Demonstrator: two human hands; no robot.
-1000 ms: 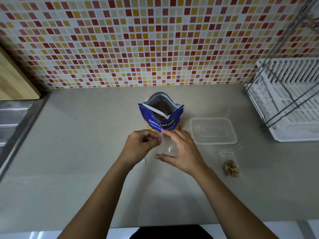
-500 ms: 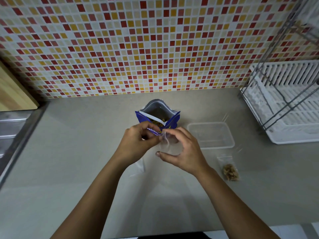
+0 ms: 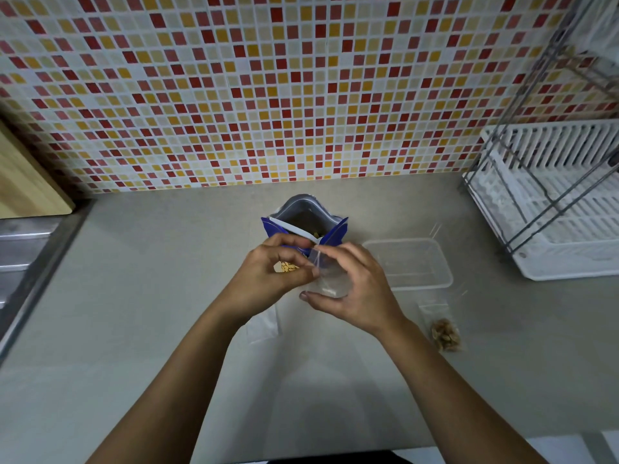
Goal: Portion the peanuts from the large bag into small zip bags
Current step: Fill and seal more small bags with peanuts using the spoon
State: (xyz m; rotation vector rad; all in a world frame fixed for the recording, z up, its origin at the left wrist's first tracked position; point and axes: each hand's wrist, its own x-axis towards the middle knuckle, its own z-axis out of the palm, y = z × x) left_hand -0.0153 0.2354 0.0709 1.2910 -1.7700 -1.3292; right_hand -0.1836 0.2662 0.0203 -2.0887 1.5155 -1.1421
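Observation:
The large blue peanut bag stands open in the middle of the counter, peanuts showing inside. Just in front of it both my hands hold a small clear zip bag in the air. My left hand pinches its top edge at the left. My right hand grips it from the right and below. The small bag looks empty. A small zip bag with peanuts in it lies flat on the counter to the right. Another flat clear zip bag lies under my left wrist.
A clear plastic container sits right of the peanut bag. A white dish rack with metal bars fills the right side. A steel sink edge and a wooden board are at the left. Tiled wall behind.
Both hands have lifted the small clear bag up toward the large bag's mouth. The view has tilted up a little; the objects on the counter have not moved.

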